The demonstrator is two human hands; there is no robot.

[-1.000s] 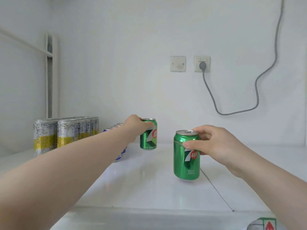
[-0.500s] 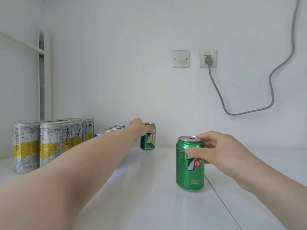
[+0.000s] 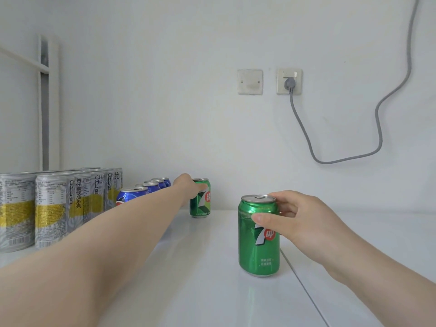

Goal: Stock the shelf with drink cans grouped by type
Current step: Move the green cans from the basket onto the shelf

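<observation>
My left hand (image 3: pixel 187 188) reaches far back and grips a green 7up can (image 3: pixel 200 202) standing upright on the white shelf (image 3: pixel 200 291) near the back wall. My right hand (image 3: pixel 297 223) holds a second green 7up can (image 3: pixel 258 237) by its upper part; it stands upright on the shelf, closer to me and to the right. A row of blue cans (image 3: pixel 141 191) runs back along the left of my arm. Several silver-and-yellow cans (image 3: pixel 54 208) stand in rows at the far left.
The white back wall carries a blank plate (image 3: pixel 250 81) and a socket with a grey plug (image 3: pixel 289 81), its cable (image 3: pixel 377 128) looping right. A seam in the shelf (image 3: pixel 304 289) runs forward beside the near can. A white frame post (image 3: pixel 48 102) stands at left.
The near can in my right hand has come down from just above the shelf and now stands on it. My left hand has stayed on the far can. The view has moved closer.
</observation>
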